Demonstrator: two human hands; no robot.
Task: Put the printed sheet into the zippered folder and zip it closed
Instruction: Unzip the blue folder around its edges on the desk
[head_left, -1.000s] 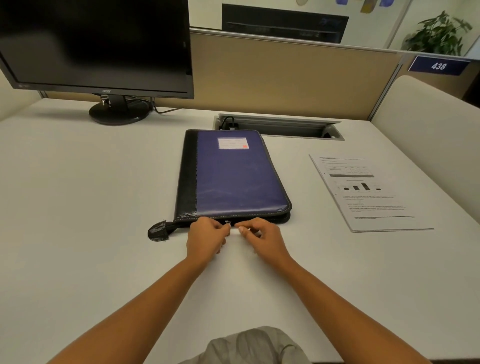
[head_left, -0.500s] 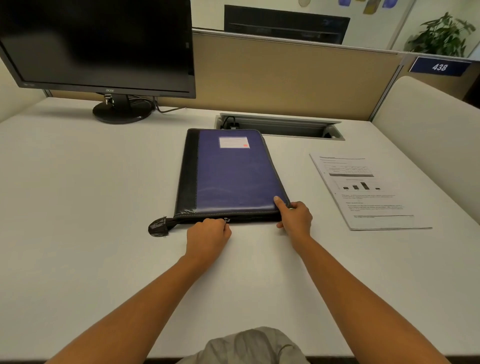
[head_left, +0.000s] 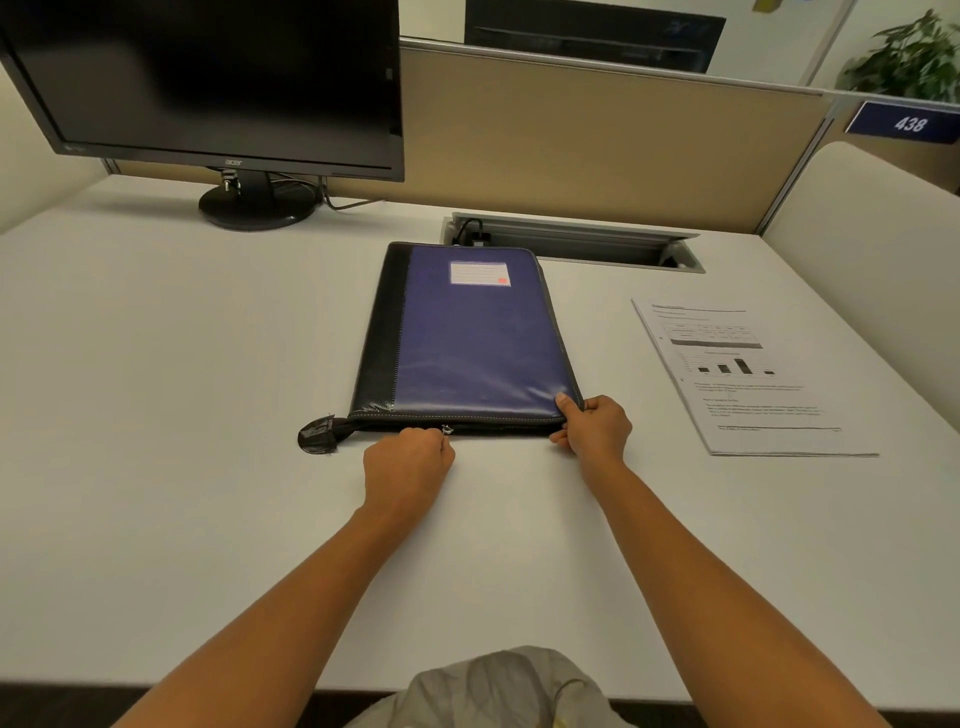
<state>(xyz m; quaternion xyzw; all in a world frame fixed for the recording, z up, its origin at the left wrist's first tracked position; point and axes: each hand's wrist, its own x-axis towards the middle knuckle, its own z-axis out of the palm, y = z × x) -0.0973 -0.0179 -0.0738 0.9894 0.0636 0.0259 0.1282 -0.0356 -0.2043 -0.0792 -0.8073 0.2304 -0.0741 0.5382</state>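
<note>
A purple zippered folder (head_left: 472, 343) with a black spine lies flat in the middle of the white desk (head_left: 156, 415). Its zipper runs along the near edge, and a black tab (head_left: 318, 435) sticks out at the near left corner. My left hand (head_left: 408, 462) is closed at that near edge, its fingers pinching the small metal zipper pull (head_left: 447, 429). My right hand (head_left: 595, 426) grips the folder's near right corner, thumb on top. The printed sheet (head_left: 748, 379), with a table and bar chart, lies on the desk to the right of the folder, untouched.
A black monitor (head_left: 208, 83) stands at the back left on a round base. An open cable tray (head_left: 571, 241) sits just behind the folder. A beige partition (head_left: 597, 135) closes the back, a padded panel (head_left: 872, 260) the right side.
My right hand left the zipper area beside the left hand and slid right to grip the folder's near right corner. The left hand stayed at the zipper pull.
</note>
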